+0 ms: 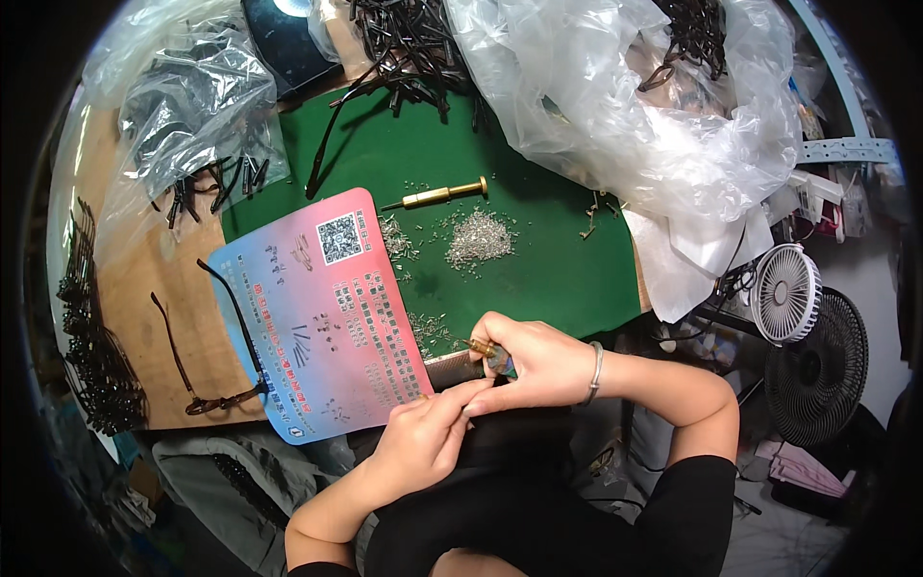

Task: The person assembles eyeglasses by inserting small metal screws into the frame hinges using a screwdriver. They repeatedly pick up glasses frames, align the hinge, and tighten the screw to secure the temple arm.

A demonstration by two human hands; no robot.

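Note:
My right hand (538, 363), a bracelet on its wrist, is closed around a small tool (497, 360) with a brass-coloured tip and a greenish body; its exact kind is mostly hidden by the fingers. My left hand (420, 440) is closed too, its fingertips meeting my right thumb. Whatever it pinches is too small or covered to make out. Both hands are at the table's near edge, beside a pink and blue printed mat (385, 288). On that mat's left part rests a dark glasses frame (226, 402) with its temples spread.
A brass screwdriver (437, 195) and a heap of tiny metal screws (479, 238) lie on the green mat (567, 260). Dark temples (404, 48) pile up at the back. Plastic bags (615, 106) cover the back right; glasses parts (91, 346) line the left edge. Fans (785, 293) stand at right.

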